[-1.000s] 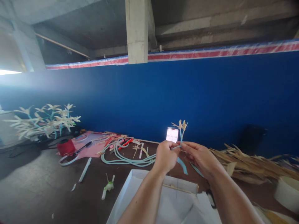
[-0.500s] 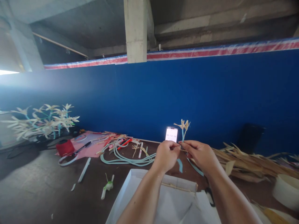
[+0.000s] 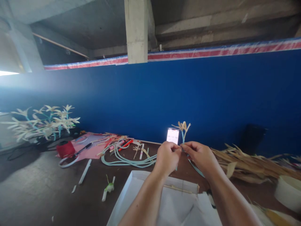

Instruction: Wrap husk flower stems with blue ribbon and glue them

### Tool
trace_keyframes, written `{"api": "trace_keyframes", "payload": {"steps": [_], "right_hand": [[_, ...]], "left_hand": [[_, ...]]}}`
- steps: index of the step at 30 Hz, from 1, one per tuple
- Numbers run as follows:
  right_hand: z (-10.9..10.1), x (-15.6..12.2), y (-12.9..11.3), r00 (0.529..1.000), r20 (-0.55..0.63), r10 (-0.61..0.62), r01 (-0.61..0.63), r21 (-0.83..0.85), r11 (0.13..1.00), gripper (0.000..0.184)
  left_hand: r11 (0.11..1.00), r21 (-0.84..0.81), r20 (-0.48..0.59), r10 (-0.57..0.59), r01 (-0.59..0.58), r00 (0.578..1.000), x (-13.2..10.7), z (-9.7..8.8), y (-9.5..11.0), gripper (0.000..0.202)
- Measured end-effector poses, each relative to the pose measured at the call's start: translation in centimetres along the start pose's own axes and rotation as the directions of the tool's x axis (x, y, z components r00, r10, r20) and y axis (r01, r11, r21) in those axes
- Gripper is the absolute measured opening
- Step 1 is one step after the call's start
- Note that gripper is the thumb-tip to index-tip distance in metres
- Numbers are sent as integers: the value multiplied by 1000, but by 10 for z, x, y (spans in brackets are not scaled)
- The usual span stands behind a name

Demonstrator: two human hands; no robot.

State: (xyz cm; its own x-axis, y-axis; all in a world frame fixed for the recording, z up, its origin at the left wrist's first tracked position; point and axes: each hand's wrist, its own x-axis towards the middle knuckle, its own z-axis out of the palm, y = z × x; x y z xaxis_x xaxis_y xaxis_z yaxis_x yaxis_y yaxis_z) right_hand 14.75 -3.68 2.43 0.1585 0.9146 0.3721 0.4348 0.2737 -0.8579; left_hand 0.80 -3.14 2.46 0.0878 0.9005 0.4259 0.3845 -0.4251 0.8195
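Above the far part of the dark table, both hands meet at the lower stem of a small handmade flower sprig (image 3: pixel 183 133). Its petals are pale, dry and husk-like, and its stem is wrapped in light blue. My left hand (image 3: pixel 167 156) is closed in a pinch at the stem's base. Thumb and forefinger of my right hand (image 3: pixel 196 153) pinch the same stem from the right. A light blue strip (image 3: pixel 197 168) hangs down beside the right hand. Just behind the fingers, a phone (image 3: pixel 172 137) stands upright with a timer on its screen. The fingertips hide the stem's lower end.
A white box lid (image 3: pixel 128 191) lies beneath my forearms. Coiled pale-blue cord (image 3: pixel 127 162), pink paper (image 3: pixel 87 145) and a red object (image 3: pixel 66 149) are left. Finished flower branches (image 3: pixel 50 121) stand far left. Dry husks (image 3: pixel 254 163) and a tape roll (image 3: pixel 288 192) lie right.
The sprig has turned between my fingers, and its petals have shifted slightly left. The blue strip end that hung below my hands has swung mostly out of sight behind the left hand.
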Motion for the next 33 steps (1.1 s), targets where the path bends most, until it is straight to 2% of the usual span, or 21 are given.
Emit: {"api": "trace_keyframes", "payload": {"steps": [5,12,19,23,29,33], "right_hand": [[0,-1,-2,1000,7,29,-29,28,999,30],[2,1,4,993,42,111,-117,173,978,29],[5,-2,-3,987,71,142,-158,316,935,26],[5,-2,-3,987,87,136,-157,307,939,31],[0,2,-2,970,104,218,-242,390,888,44],[-4,1,-2,971,116,208,-236,325,916,43]], "left_hand": [[1000,-6,5,-7,7,1000,1,0,-2,19],[1000,-3,17,12,-12,1000,-1,-1,4,18],[1000,-1,-37,22,-22,999,-3,2,4,15],[1000,-22,-47,8,-9,999,-1,2,3,15],[998,-63,-35,-30,28,999,2,-1,1,14],[997,-67,-39,-41,38,998,1,-1,2,14]]}}
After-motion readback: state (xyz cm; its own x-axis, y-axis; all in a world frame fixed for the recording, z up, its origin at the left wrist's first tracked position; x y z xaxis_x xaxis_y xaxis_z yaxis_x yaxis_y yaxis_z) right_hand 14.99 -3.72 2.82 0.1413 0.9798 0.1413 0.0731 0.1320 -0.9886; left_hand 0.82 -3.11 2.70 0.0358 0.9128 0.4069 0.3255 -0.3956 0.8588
